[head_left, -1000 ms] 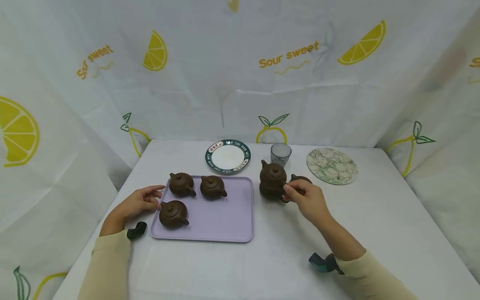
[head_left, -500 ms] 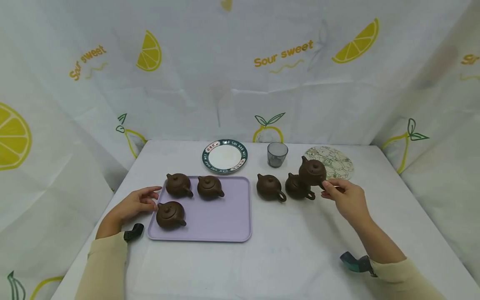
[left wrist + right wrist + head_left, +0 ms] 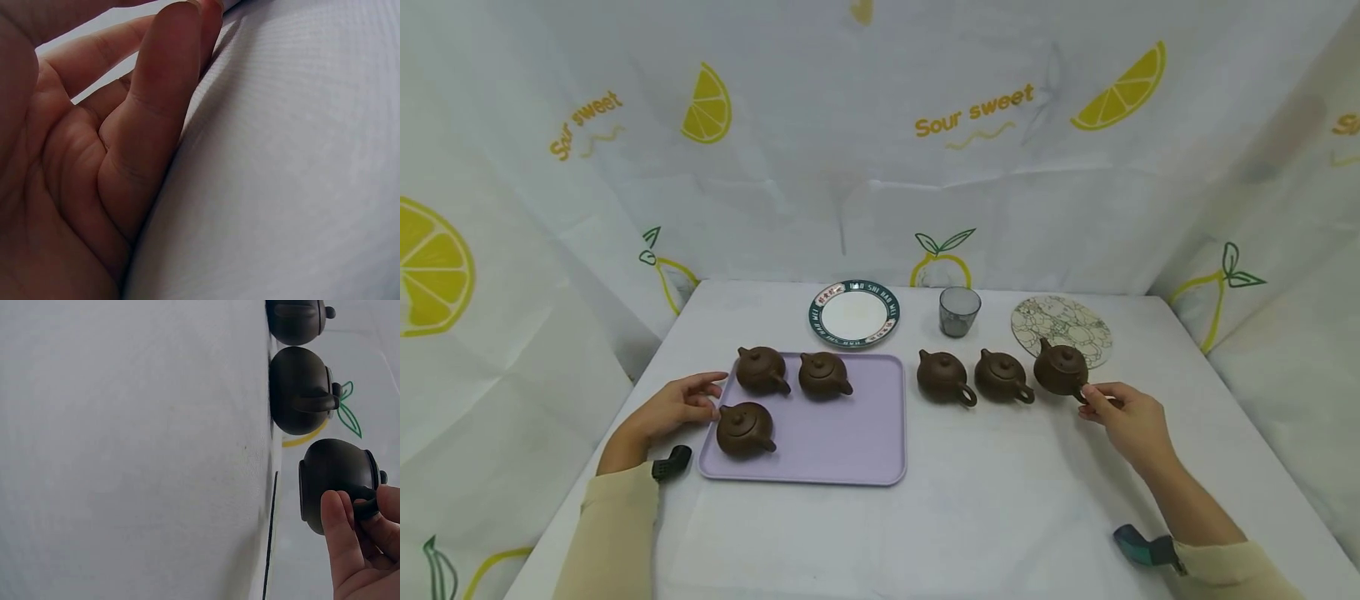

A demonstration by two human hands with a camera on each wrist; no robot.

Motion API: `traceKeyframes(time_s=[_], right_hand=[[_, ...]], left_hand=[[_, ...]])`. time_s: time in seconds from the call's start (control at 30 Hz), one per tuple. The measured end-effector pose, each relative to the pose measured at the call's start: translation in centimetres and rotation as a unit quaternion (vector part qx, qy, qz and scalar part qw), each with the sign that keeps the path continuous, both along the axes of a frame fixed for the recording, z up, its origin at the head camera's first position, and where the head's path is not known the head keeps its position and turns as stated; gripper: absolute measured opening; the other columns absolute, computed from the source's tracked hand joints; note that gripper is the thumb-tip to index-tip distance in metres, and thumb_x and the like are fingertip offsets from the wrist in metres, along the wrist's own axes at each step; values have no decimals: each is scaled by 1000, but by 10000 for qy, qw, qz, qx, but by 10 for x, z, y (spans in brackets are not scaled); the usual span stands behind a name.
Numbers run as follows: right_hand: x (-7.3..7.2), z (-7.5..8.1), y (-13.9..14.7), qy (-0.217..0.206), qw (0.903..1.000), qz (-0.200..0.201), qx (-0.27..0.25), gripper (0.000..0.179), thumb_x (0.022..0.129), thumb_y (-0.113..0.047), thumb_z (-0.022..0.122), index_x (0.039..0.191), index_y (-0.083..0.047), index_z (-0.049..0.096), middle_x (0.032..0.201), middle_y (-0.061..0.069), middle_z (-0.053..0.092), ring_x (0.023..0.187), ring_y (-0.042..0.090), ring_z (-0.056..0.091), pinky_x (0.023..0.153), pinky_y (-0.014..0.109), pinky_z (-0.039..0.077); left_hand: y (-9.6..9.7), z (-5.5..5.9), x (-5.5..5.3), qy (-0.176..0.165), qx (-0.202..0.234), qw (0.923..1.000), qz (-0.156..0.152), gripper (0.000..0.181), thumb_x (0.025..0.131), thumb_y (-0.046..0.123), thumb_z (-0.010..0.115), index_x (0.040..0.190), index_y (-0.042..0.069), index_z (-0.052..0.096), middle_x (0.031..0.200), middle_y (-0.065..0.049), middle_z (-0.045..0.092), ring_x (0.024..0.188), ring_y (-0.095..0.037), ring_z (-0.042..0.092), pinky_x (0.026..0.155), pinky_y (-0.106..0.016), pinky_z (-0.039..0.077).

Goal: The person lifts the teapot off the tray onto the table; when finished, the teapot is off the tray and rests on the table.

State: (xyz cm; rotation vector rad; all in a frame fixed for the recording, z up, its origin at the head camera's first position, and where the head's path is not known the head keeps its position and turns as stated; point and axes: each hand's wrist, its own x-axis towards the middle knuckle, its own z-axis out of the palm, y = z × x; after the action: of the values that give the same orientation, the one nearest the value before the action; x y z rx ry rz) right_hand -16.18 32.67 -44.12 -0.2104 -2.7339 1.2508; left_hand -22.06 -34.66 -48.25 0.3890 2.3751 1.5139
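My right hand (image 3: 1133, 423) pinches the handle of a small dark brown teapot (image 3: 1058, 372), at the right end of a row. In the right wrist view this held teapot (image 3: 331, 472) hangs a little above the table, lid on. Beside it on the table stand a middle teapot (image 3: 999, 375) and another teapot (image 3: 942, 374), handles toward me. My left hand (image 3: 672, 407) rests at the left edge of a lilac tray (image 3: 842, 450), fingers loosely bent. The tray bears three like teapots: one at the back left (image 3: 760, 368), one beside it (image 3: 823, 375), one in front (image 3: 743, 430).
Behind the tray lies a plate with a green patterned rim (image 3: 853, 337). A grey see-through cup (image 3: 959, 312) stands behind the row of teapots. A round patterned mat (image 3: 1052, 318) lies at the back right, close behind the held teapot. A printed white curtain (image 3: 850, 167) hangs behind the table.
My right hand has carried its teapot from over the leftmost one of the row, past the middle one, to the right end, and lowered it. My left hand has stayed at the tray.
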Motion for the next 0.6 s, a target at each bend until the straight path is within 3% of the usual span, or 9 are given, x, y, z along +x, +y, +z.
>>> traceKeyframes(time_s=[0.4,0.6], right_hand=[[-2,-14,11,-108,9995,113,273,48,99,-34,57,112,12,64,81,14,72,67,10,69,57,17,46],[-3,-18,14,-180,9994,134,249,47,100,-32,57,113,12,63,82,15,72,69,11,70,61,10,42]], left_hand=[[-3,-5,-4,58,110,9998,-162,70,84,-1,71,143,-11,35,115,-25,52,86,-11,63,75,-22,49],[-2,-2,-2,112,81,9997,-187,69,84,-2,70,143,-12,34,114,-25,53,85,-11,63,74,-22,50]])
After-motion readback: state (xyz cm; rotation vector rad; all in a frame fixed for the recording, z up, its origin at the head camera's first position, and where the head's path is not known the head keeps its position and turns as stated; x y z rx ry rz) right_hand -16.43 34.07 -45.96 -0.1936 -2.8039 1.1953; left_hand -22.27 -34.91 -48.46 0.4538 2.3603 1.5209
